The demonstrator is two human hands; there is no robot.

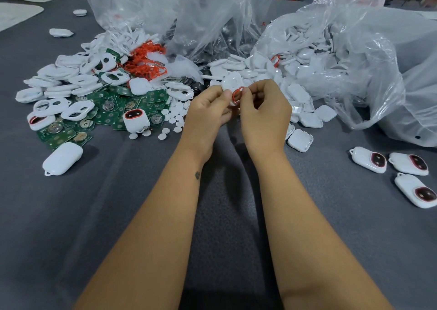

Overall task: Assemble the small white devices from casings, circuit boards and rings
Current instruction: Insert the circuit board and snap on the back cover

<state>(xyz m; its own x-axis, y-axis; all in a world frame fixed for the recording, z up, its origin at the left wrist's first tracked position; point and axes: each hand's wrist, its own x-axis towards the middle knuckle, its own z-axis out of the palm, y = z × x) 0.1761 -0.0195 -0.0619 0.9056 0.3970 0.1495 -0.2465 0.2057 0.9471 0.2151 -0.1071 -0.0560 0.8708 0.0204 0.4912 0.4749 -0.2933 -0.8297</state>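
The left hand (208, 107) is holding a small white plastic casing (230, 82). The right hand's (262, 106) fingers (247, 92) are pinching a thin red ring (237, 94) beside it.

Boards (106, 113) pile at frame left on table (142, 191), rings (146, 61) behind them. Bags (354, 61) upper right, casings (302, 68) spilling out. Three finished devices (402, 175) at right edge. Hands centre.
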